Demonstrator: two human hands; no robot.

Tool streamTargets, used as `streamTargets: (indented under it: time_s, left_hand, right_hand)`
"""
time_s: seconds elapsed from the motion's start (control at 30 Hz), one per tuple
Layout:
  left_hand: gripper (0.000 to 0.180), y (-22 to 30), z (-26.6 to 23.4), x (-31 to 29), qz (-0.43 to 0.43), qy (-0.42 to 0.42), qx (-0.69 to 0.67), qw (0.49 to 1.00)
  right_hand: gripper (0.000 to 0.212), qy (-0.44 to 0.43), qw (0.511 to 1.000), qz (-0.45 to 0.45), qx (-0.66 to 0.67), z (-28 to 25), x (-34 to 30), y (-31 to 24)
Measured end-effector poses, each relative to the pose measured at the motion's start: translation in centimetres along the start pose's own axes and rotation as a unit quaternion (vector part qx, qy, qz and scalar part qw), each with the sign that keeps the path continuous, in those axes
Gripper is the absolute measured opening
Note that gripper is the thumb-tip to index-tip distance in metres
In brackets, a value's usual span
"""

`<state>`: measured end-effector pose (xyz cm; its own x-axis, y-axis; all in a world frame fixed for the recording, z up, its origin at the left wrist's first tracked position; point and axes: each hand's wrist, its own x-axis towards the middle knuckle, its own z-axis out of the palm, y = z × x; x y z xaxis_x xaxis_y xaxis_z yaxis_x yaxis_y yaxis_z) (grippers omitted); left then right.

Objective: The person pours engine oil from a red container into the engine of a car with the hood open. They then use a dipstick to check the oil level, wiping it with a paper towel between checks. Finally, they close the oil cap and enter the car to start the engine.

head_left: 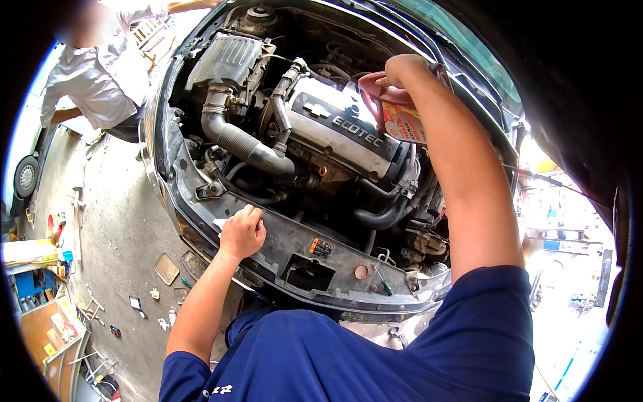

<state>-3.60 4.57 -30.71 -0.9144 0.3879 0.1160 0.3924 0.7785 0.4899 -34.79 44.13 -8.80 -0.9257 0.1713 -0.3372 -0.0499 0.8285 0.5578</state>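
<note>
My right hand (407,70) grips a red oil bottle (400,119) by its upper part, tilted over the right side of the engine cover (335,127). The bottle's mouth is close to the round filler opening (351,110) on the silver and black cover; whether oil is flowing cannot be made out. On the front panel (274,248) of the engine bay, my left hand (242,232) rests with its fingers curled. A white piece (220,224), perhaps cloth or paper, sticks out beside that hand.
An air filter box (226,59) and ribbed intake hose (241,142) lie left of the engine. An orange and black small part (320,247), a red cap (361,271) and a green-handled screwdriver (386,288) sit on the front panel. Another person (94,80) stands at far left.
</note>
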Motion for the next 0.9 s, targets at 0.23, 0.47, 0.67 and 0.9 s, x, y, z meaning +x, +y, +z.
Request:
streamTargets:
  time_s: [0.23, 0.47, 0.67, 0.9]
  left_hand:
    - [0.011, -0.1, 0.1, 0.1, 0.002, -0.002, -0.005, 1.0]
    - [0.011, -0.2, 0.3, 0.1, -0.001, 0.005, -0.002, 1.0]
    - [0.012, -0.7, 0.1, -0.2, -0.002, 0.001, -0.012, 1.0]
    - [0.013, -0.9, -0.2, -0.3, 0.009, -0.008, -0.017, 1.0]
  right_hand:
    - [0.064, -0.009, 1.0, 0.012, 0.003, -0.1, -0.4, 0.1]
    - [0.066, 0.008, 0.999, -0.023, 0.021, 0.6, -1.3, 1.6]
    - [0.066, 0.063, 0.994, -0.024, 0.081, 4.2, -6.8, 3.7]
    - [0.068, 0.097, 0.964, 0.067, 0.239, 10.9, -12.1, 7.2]
